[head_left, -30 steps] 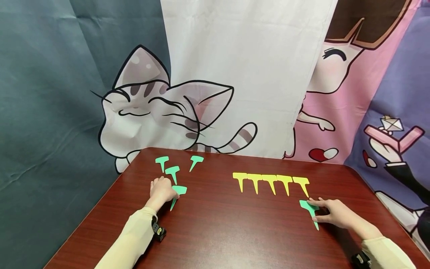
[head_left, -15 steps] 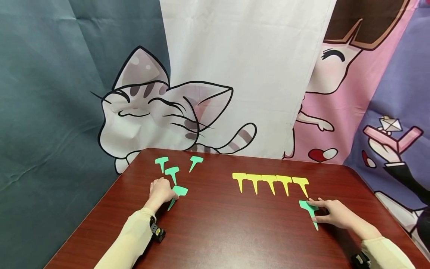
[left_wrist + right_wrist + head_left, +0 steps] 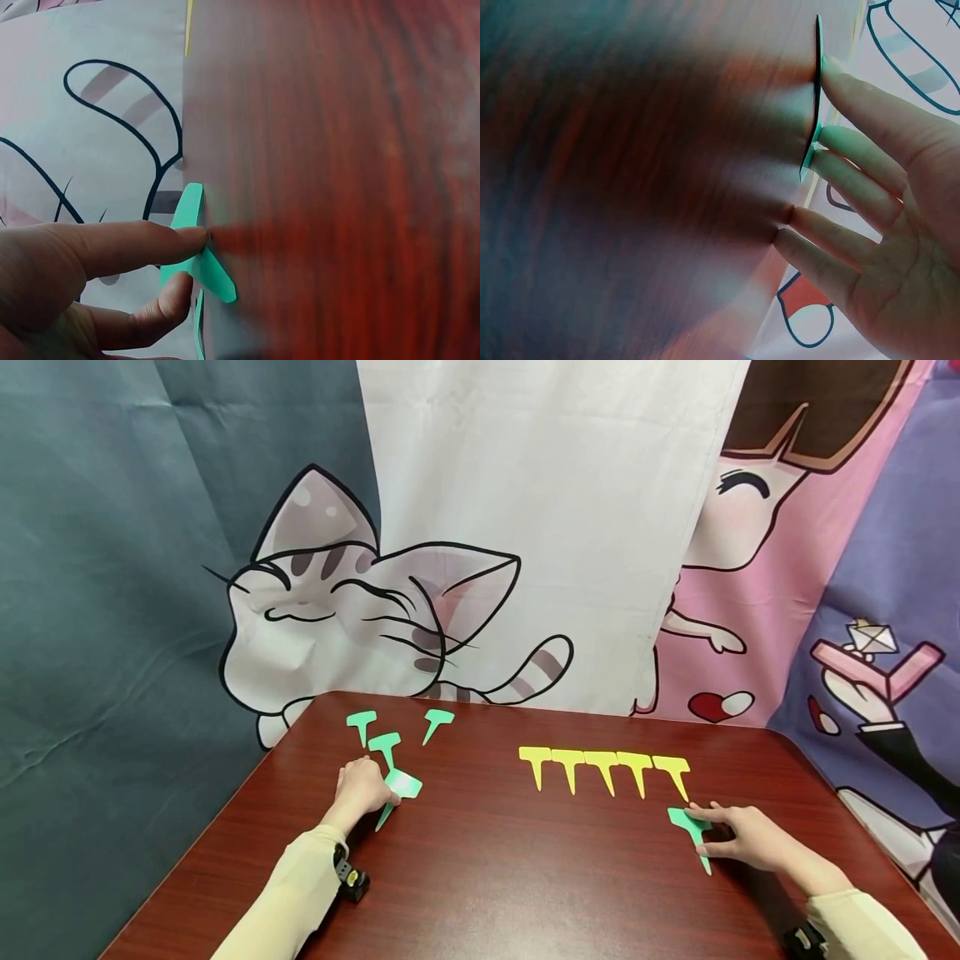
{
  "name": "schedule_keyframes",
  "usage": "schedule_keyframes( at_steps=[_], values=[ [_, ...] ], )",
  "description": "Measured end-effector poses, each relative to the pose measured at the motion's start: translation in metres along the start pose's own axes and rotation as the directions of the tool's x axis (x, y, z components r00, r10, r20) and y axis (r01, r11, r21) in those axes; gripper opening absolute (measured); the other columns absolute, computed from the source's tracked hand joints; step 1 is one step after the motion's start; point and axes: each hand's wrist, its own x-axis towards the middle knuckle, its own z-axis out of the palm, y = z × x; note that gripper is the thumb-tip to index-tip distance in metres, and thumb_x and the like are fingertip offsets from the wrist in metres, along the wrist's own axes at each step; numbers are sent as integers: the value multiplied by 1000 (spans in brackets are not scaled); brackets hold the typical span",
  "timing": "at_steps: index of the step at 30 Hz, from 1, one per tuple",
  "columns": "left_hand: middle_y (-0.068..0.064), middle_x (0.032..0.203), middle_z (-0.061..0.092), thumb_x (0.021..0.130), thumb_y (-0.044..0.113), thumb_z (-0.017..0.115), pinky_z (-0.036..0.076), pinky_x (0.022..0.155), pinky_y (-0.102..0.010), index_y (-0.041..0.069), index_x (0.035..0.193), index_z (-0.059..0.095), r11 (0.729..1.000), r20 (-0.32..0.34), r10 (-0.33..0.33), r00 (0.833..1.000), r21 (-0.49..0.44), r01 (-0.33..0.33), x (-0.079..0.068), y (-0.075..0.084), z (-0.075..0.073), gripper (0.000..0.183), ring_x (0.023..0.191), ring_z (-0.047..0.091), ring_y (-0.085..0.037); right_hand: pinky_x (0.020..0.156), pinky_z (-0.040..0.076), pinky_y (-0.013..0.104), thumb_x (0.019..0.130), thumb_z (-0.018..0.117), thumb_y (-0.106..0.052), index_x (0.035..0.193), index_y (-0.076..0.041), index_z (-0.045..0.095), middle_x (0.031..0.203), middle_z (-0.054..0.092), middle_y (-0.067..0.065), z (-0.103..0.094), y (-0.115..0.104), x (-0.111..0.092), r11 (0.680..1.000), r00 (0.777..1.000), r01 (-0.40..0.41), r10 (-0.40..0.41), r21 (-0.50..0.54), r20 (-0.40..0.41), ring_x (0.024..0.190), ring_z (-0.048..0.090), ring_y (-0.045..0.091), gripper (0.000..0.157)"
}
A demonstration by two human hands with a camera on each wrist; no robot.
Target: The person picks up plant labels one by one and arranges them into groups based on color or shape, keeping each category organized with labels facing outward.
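In the head view, my left hand [image 3: 362, 787] pinches a green T-shaped plant label [image 3: 405, 783] between thumb and finger at the left of the table. The left wrist view shows the thumb and a finger at this tilted label [image 3: 217, 274]. My right hand [image 3: 746, 837] rests its fingertips on another green plant label [image 3: 687, 823], below the right end of a row of yellow plant labels [image 3: 601, 762]. Seen in the right wrist view, the fingers are extended and spread, touching the thin edge-on label [image 3: 817, 82].
Three more green plant labels lie at the far left; one [image 3: 385, 743] is close beyond my left hand, another [image 3: 438, 720] farther right. The dark red wooden table [image 3: 510, 877] ends at a cartoon-printed cloth [image 3: 480, 610].
The label in my left hand has tilted, its wide head shifting slightly right and now shining. My right hand and the yellow row hold their places.
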Motion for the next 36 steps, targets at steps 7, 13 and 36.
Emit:
schedule_keyframes(
  at_steps=[7,13,36],
  values=[
    [-27,113,64,71,25,80,28,107,-60,6,50,59,997,-51,72,996,-35,-74,-1,2,1,36,125,41,-48,82,53,44,72,75,-48,120,-11,67,119,67,9,1,-1,-1,1000,1000,-20,20,9,7,111,59,40,61],
    [-5,43,51,72,14,77,29,109,-54,9,39,44,980,-74,155,985,-114,-162,-2,0,2,47,135,37,-39,82,53,45,72,75,-48,120,-10,67,119,67,9,0,-1,0,1000,1000,-21,21,5,11,111,60,40,61],
    [-23,148,35,72,14,79,13,113,-62,10,49,61,982,-108,155,982,-91,-165,-10,5,0,30,139,22,-48,83,52,46,72,77,-45,120,-4,66,118,67,12,-1,-3,0,999,999,-37,37,26,29,113,57,42,64]
  ],
)
